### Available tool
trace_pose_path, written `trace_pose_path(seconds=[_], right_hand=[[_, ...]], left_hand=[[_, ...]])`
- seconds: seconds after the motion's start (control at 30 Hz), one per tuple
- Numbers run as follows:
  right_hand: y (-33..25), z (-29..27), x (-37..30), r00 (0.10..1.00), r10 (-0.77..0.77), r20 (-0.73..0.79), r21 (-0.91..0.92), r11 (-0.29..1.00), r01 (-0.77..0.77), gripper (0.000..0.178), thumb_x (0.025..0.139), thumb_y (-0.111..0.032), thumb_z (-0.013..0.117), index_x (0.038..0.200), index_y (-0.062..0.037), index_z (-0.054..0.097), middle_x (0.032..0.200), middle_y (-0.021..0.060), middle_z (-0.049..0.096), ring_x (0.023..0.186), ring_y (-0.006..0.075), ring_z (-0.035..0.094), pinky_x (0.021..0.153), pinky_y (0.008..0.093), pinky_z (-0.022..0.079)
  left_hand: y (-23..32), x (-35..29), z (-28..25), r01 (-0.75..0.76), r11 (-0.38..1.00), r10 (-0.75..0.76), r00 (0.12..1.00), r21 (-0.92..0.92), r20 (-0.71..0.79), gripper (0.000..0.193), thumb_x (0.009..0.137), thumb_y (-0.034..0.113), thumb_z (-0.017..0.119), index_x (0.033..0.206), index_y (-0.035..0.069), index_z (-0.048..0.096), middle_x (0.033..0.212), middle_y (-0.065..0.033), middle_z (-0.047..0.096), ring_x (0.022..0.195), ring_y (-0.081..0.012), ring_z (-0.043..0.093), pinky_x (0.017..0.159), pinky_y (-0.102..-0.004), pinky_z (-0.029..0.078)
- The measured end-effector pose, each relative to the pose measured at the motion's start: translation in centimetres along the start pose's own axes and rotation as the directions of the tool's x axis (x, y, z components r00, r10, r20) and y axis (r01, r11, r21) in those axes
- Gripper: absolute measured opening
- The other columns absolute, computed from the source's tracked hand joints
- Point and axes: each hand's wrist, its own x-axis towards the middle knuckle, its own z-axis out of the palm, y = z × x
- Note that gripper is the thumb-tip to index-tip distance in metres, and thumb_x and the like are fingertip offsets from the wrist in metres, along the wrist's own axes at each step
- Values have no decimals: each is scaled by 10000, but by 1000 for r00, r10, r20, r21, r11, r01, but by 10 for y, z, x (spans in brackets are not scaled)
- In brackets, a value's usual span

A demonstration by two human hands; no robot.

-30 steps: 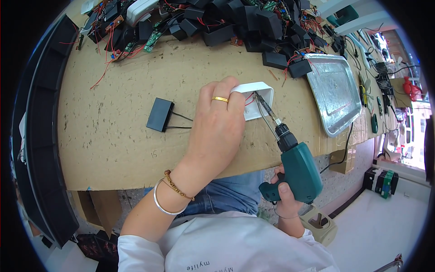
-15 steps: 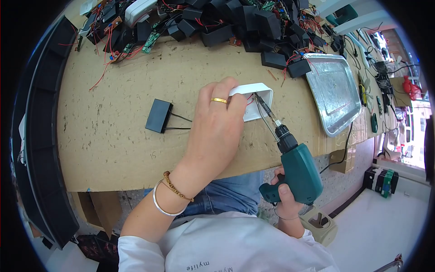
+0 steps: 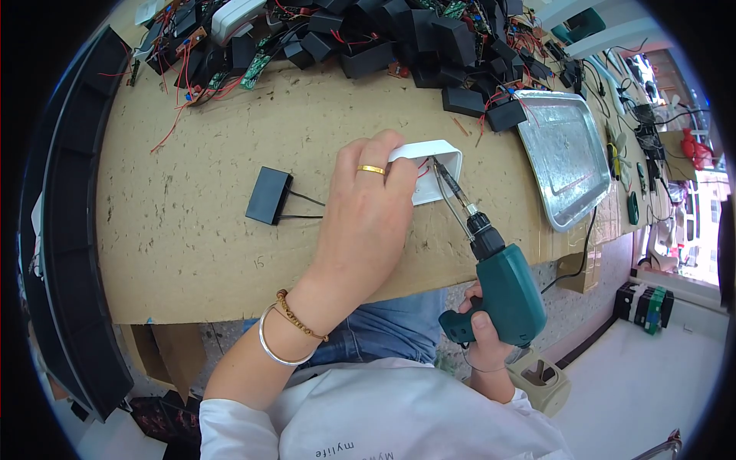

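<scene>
My left hand [image 3: 368, 203] is closed on a white plastic housing [image 3: 443, 147], holding it on the cardboard-covered bench with its open side toward the right. My right hand [image 3: 486, 343] grips a green pistol-style soldering gun [image 3: 512, 295] over the bench's front edge. The gun's metal tip [image 3: 451, 181], with a thin feed tube beside it, reaches inside the housing. A short red wire [image 3: 422, 170] shows in there; the exact contact point is too small to make out. Left of my left hand lies a black box [image 3: 268, 196], whose two black leads run under that hand.
Black boxes [image 3: 452, 42], green circuit boards [image 3: 255, 70] and red wires are heaped along the far side. A metal tray [image 3: 571, 165] lies on the right, with pliers [image 3: 613, 152] beyond it. A long black bin [image 3: 73, 222] borders the left edge.
</scene>
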Motion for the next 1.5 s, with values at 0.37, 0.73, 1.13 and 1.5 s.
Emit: trace_pose_path(seconds=[0.37, 0.73, 1.13, 1.5], right_hand=[[5, -5, -4, 1000, 9, 14, -5, 1000, -9, 511, 794, -331, 715, 1105, 54, 588, 996, 148, 608, 766, 191, 610, 703, 310, 503], [10, -6, -4, 1000, -21, 9, 31, 999, 21, 568, 783, -389, 728, 1099, 64, 594, 1018, 152, 611, 757, 185, 612, 706, 304, 506], [11, -6, -3, 999, -21, 49, 1, 1000, 21, 556, 804, -396, 712, 1127, 37, 583, 1013, 130, 605, 776, 183, 594, 707, 316, 494], [3, -2, -1, 997, 22, 79, -32, 999, -20, 511, 816, -347, 694, 1132, 37, 572, 1009, 123, 600, 794, 171, 586, 714, 315, 487]], left_hand=[[0, 0, 0, -2, 1000, 2, 1000, -5, -7, 147, 795, -37, 627, 908, 9, 544, 1182, -142, 504, 1041, -359, 490, 851, -420, 465], [1, 1, -1, 2, 1000, -2, 1000, -3, -7, 149, 788, -38, 633, 904, 6, 550, 1168, -142, 515, 1037, -361, 496, 858, -423, 461], [0, 0, 1, -16, 1000, 17, 999, 18, -32, 156, 782, -46, 639, 902, 3, 553, 1160, -142, 526, 1023, -356, 502, 853, -417, 463], [0, 1, 0, -29, 1000, 29, 1000, 4, -11, 187, 775, -37, 623, 945, -7, 551, 1164, -151, 510, 1031, -366, 493, 866, -423, 458]])
